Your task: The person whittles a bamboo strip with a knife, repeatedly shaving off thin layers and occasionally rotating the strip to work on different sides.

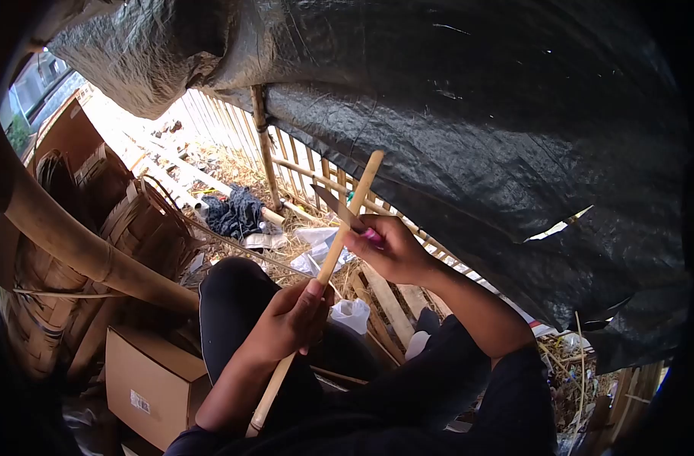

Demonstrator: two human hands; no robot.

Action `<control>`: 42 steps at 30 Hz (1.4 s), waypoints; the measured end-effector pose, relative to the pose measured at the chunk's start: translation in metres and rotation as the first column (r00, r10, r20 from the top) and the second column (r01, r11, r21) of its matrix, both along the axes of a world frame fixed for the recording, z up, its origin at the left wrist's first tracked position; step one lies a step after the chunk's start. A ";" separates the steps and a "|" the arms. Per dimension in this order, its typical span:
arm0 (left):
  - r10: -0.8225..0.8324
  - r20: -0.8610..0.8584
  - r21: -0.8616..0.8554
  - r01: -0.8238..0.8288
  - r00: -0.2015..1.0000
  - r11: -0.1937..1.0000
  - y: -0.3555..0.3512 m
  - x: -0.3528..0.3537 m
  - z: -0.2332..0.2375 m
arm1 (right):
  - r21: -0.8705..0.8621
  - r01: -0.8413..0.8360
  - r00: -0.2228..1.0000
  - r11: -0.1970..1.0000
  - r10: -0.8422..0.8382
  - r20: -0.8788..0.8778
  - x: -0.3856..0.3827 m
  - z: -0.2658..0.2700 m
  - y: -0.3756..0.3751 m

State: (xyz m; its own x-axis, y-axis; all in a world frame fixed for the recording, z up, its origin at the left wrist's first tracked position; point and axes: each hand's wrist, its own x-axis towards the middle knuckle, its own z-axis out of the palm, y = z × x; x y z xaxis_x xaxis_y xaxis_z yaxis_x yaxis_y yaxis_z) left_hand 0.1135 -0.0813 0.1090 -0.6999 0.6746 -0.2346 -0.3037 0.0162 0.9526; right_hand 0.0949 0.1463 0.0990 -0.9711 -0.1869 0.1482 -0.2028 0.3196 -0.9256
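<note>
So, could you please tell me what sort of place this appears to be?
Probably a makeshift, partly open-air work shelter: a dark plastic tarp hangs across the upper right, a bamboo slat fence shows past its edge, and woven baskets sit at the left.

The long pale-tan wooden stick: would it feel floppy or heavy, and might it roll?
The stick is probably stiff: it runs straight beyond both sides of the left hand. It is likely light, being thin for its length. It might roll if pushed, since it looks roundish, though its cross-section isn't clear.
</note>
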 end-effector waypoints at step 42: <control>0.109 -0.269 -0.156 -0.155 0.957 0.976 0.050 -0.037 -0.085 | 0.495 0.615 0.764 0.614 -0.309 -0.566 -0.028 -0.068 0.031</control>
State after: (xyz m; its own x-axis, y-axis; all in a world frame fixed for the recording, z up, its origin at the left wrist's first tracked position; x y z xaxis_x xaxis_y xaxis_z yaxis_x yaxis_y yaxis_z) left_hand 0.0762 -0.0310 0.0237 -0.8320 0.5368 -0.1400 -0.0596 0.1644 0.9846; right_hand 0.0668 0.1772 0.0310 -0.8284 0.0778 0.5546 -0.1384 0.9311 -0.3374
